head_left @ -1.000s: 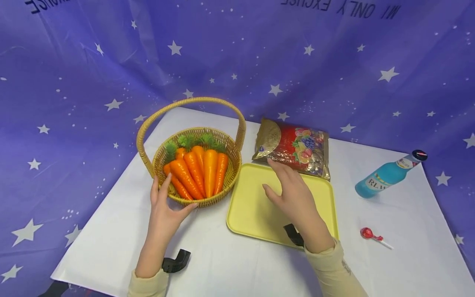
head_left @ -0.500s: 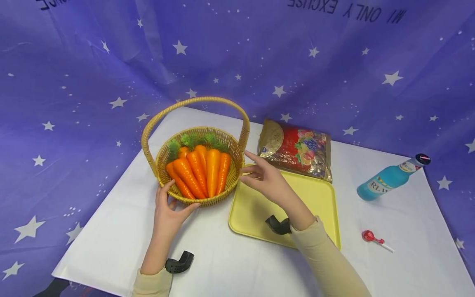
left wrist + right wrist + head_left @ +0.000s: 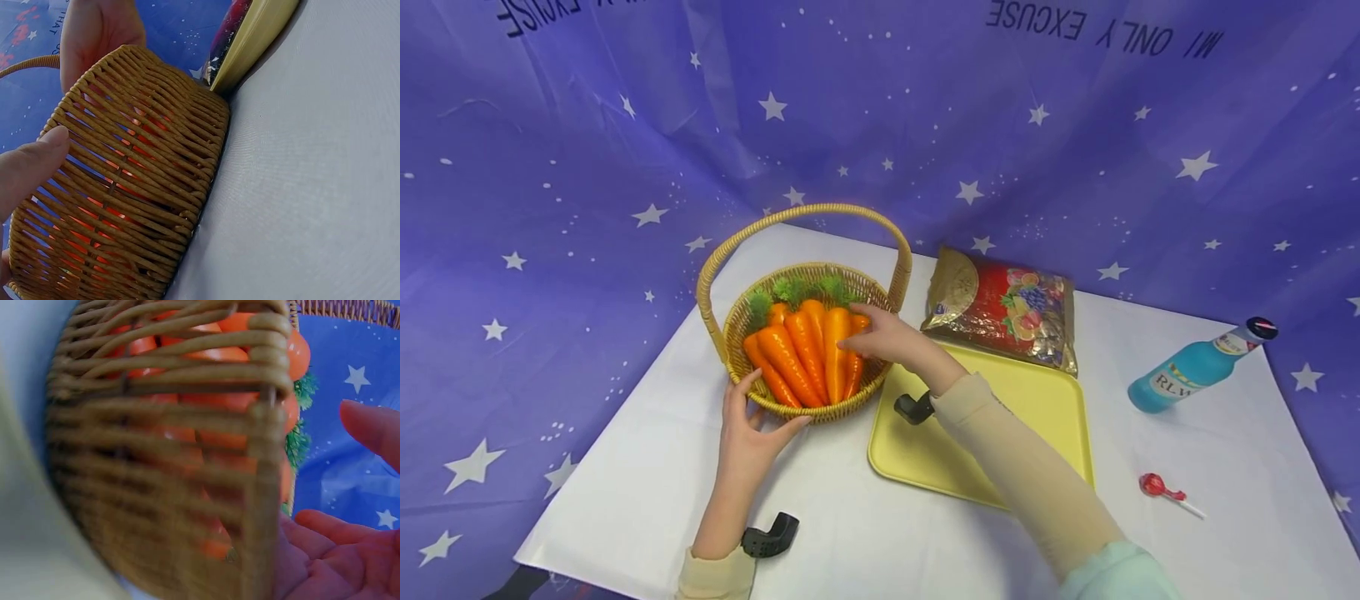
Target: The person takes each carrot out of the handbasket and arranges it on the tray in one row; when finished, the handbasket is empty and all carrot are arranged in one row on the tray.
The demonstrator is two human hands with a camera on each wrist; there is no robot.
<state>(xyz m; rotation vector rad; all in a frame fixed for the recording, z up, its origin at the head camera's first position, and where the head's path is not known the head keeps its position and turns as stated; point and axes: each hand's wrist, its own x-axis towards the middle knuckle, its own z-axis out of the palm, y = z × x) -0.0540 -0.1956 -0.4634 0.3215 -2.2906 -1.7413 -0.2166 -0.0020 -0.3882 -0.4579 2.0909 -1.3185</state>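
Apparently light and stiff, the glossy carrots lie in the basket, leafy tops toward twelve o'clock; likely slippery, best pinched mid-body. Right hand over them from three o'clock, fingers loose, gripping nothing; left hand grips basket, seven o'clock.

The round tan wicker basket stands upright, its arched handle raised; inside the basket, glossy orange carrots lie bunched, green leafy tops toward its far rim.
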